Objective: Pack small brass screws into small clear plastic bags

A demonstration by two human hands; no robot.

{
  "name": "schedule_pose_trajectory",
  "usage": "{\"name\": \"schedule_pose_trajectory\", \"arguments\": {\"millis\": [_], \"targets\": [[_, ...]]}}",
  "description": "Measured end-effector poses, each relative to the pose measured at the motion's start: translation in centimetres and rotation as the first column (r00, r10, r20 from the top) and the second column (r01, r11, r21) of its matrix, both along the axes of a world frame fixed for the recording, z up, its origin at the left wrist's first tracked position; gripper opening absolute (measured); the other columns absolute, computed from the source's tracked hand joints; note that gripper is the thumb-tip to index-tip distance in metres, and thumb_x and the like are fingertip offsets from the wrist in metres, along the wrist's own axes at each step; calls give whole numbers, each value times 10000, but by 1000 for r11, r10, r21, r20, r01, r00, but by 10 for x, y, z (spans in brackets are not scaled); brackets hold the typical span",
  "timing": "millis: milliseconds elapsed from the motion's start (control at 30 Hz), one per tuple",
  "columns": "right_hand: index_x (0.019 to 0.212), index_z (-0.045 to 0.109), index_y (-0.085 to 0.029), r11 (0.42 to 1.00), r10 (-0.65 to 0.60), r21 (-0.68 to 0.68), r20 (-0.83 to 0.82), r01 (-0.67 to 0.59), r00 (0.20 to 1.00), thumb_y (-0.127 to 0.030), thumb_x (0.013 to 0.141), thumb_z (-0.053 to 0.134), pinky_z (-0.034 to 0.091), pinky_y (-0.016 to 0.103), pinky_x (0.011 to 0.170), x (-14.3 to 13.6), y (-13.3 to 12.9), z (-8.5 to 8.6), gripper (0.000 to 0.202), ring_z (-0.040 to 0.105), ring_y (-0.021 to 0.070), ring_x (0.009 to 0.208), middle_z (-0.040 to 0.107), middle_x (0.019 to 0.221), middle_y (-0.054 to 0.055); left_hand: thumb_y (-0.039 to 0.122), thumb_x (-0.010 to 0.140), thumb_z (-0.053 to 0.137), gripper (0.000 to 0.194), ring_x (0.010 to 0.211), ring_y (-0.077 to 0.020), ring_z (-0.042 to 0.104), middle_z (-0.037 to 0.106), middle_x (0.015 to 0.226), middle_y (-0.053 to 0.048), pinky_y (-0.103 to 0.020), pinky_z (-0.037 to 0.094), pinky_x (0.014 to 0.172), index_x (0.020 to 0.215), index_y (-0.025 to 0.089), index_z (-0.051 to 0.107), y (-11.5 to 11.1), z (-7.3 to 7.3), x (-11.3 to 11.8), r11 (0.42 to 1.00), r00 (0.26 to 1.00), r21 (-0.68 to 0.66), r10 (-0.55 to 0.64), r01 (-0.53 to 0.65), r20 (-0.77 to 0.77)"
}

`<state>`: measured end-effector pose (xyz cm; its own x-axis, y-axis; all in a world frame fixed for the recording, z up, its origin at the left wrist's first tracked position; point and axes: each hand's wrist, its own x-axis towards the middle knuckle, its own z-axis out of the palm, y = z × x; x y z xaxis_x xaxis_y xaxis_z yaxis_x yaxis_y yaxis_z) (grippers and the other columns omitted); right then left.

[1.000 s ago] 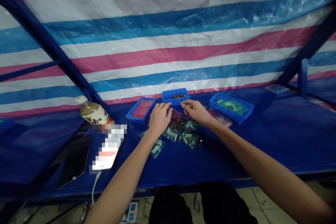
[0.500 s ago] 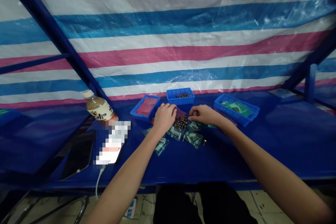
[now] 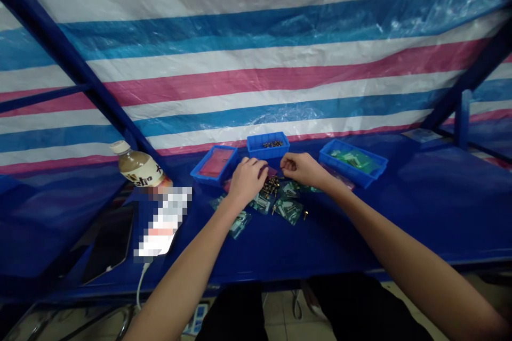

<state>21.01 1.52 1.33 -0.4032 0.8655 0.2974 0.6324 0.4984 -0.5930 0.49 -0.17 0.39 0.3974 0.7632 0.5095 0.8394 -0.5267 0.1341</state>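
My left hand [image 3: 248, 177] is bent over a pink plastic bag [image 3: 272, 171], its thumb and fingers closed at the bag's edge. Just right of it, my right hand [image 3: 299, 166] is curled with the fingertips together; whatever they pinch is too small to make out. Below the hands lies a heap of small brass-coloured metal fittings [image 3: 271, 186]. Small green-tinted bags with pale and metal pieces [image 3: 288, 210] are spread around the heap. A single brass-coloured fitting [image 3: 306, 215] lies apart on the blue table [image 3: 272, 256].
Behind the hands stand a blue tray of pink bags [image 3: 214, 164], a blue tray of small fittings [image 3: 267, 150] and a blue tray of green bags [image 3: 370, 175]. At left are a drink bottle [image 3: 142, 168], a plugged-in phone with blurred screen [image 3: 164, 229] and a dark tablet-like device [image 3: 110, 245].
My right hand has moved slightly away from me, toward the far trays, and its fingers look more curled. My left hand stays by the pink bag. The whole view has shifted slightly.
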Motion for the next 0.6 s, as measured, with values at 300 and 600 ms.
{"name": "schedule_pose_trajectory", "arguments": {"millis": [300, 600], "targets": [[783, 649, -169, 978, 5, -194, -362, -81, 932, -232, 707, 679, 524, 284, 679, -14, -8, 5, 103, 661, 167, 716, 697, 736, 35, 341, 887, 569, 190, 927, -197, 516, 672, 927, -35, -325, 471, 795, 976, 198, 658, -3, 2, 3, 980, 979, 23, -197, 196, 48], [933, 667, -162, 977, 9, -193, -373, -87, 928, -266, 806, 620, 529, 282, 679, -9, -8, 9, 171, 677, 168, 727, 722, 767, 52, 315, 902, 545, 192, 927, -199, 521, 702, 937, -33, -337, 481, 815, 987, 207, 679, 1, 0, 0, 974, 974, 107, -210, 201, 88]]}}
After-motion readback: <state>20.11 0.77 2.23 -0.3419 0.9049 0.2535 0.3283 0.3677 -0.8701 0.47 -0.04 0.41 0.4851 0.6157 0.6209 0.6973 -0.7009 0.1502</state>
